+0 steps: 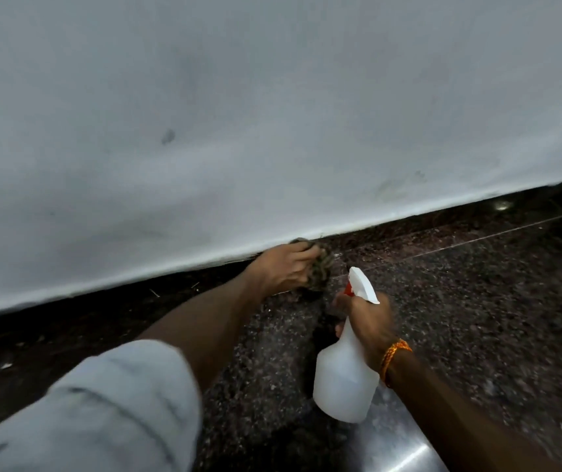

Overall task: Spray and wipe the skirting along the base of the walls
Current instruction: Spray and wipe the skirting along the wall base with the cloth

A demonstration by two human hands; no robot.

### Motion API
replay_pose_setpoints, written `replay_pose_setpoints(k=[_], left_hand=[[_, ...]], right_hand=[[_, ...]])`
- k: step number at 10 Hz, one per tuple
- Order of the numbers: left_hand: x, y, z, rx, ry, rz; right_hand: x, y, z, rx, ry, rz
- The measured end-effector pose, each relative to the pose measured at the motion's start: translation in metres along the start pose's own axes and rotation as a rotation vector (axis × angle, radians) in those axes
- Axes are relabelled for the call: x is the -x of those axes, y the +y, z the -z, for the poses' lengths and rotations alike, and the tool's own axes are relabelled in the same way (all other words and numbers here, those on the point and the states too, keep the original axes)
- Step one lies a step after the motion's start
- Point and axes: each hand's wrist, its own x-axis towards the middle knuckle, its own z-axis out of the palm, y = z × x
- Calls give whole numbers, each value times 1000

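A dark granite skirting (443, 223) runs slantwise along the base of a white wall (238, 114). My left hand (283, 267) presses a bunched dark patterned cloth (320, 267) against the skirting just under the wall's lower edge. My right hand (368, 325) grips the neck of a white spray bottle (344, 379), with one finger on the red trigger. The bottle's nozzle points toward the skirting, close to the right of the cloth.
Speckled dark granite floor (477, 318) spreads to the right and toward me, with a shiny reflection at the bottom. The wall has a few grey scuff marks. An orange thread band circles my right wrist (393, 357). Small bits of debris lie by the skirting at the left.
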Motion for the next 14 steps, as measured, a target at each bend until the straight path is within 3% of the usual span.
replay_pose_setpoints(k=[1, 3, 5, 7, 9, 11, 12, 13, 14], left_hand=[[-20, -5, 11, 10, -82, -26], [81, 0, 8, -74, -212, -45], [214, -1, 13, -71, -151, 10], [270, 5, 23, -36, -141, 101], [268, -3, 18, -52, -213, 104], [235, -1, 9, -150, -347, 25], [189, -3, -8, -228, -301, -82], [134, 12, -22, -65, -382, 44], [125, 23, -23, 143, -386, -31]], right_hand=[[7, -5, 3, -9, 10, 21], [28, -1, 4, 105, -75, 94], [47, 3, -37, 241, -201, 202], [68, -6, -71, 370, -295, 288], [75, -5, -83, 527, -307, 389], [72, 7, -70, 515, -343, 342], [66, 13, -62, 496, -303, 343], [60, 14, -55, 498, -225, 320], [57, 12, -52, 456, -203, 254]])
